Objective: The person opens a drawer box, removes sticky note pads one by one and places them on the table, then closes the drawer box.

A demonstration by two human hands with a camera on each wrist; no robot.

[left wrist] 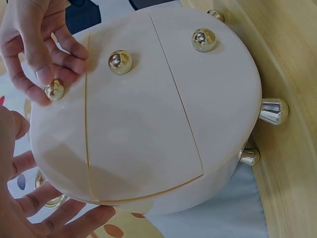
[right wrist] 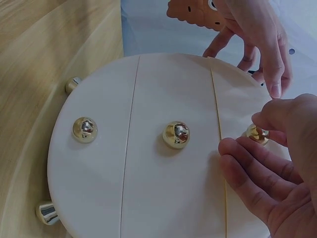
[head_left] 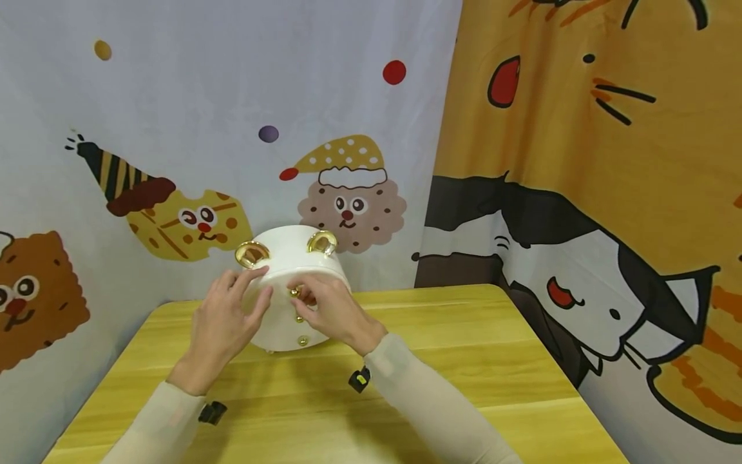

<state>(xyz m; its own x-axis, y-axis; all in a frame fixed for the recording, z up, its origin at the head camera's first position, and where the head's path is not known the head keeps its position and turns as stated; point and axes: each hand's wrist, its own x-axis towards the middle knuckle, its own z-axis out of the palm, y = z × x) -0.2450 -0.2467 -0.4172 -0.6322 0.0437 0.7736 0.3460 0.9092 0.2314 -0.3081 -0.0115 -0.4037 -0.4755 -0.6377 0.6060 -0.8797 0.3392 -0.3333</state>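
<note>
A white drum-shaped drawer box (head_left: 271,325) with two gold ears (head_left: 252,254) on top stands on the table. Its round front is split by two seams into three drawer fronts, each with a round gold knob. Between thumb and finger, my right hand (head_left: 336,309) pinches the top knob (left wrist: 54,90). The middle knob (right wrist: 176,135) and bottom knob (right wrist: 84,130) are untouched. My left hand (head_left: 223,316) has its fingers spread, with fingertips at the box's upper left edge. In the left wrist view, thin gaps show along the seams.
Short gold feet (left wrist: 273,111) hold the box up off the yellow wood-grain table (head_left: 452,361). Close behind the table hangs a cloth backdrop (head_left: 203,84) with cartoon prints. Small black devices (head_left: 359,379) are at both wrists.
</note>
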